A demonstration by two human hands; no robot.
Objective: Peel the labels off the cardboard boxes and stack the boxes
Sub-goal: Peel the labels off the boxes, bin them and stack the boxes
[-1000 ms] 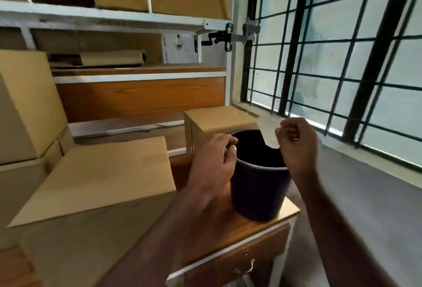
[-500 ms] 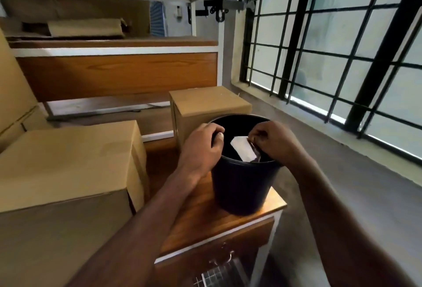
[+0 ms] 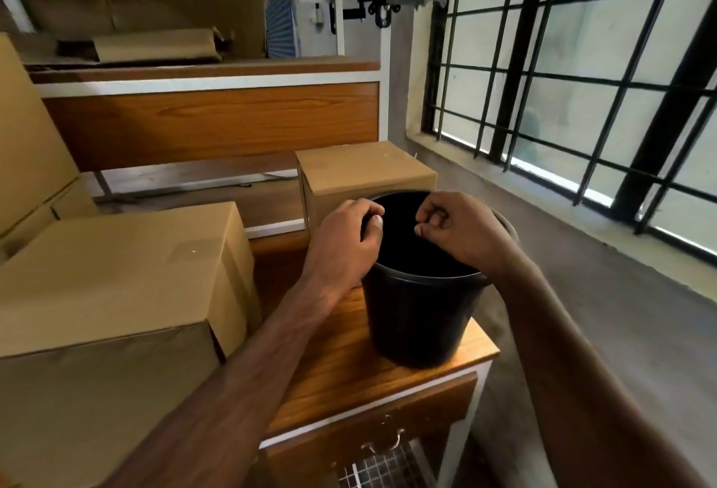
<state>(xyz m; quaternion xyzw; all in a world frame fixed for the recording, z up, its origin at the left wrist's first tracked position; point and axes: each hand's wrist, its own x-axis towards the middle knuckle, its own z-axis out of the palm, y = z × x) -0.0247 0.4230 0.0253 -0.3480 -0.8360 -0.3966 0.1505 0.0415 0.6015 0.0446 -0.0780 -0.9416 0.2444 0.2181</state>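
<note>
A black bin [image 3: 415,317] stands on a wooden cabinet top [image 3: 349,367]. My left hand [image 3: 345,239] grips the bin's near-left rim, thumb hooked inside. My right hand [image 3: 461,231] hovers over the bin's mouth with fingers curled and nothing visible in them. A large plain cardboard box [image 3: 116,278] sits to the left of the bin. A small cardboard box [image 3: 361,169] stands just behind the bin. No label shows on either box; the bin's inside is dark.
More cardboard boxes [image 3: 27,146] are stacked at the far left. A shelf unit [image 3: 209,115] with flattened cardboard runs behind. A barred window [image 3: 582,72] fills the right side, with grey floor [image 3: 601,313] below it. The cabinet has a drawer handle [image 3: 382,445].
The white label my right hand pinched over the bin is gone from view, and that hand now hangs curled above the opening. My left hand stays on the rim.
</note>
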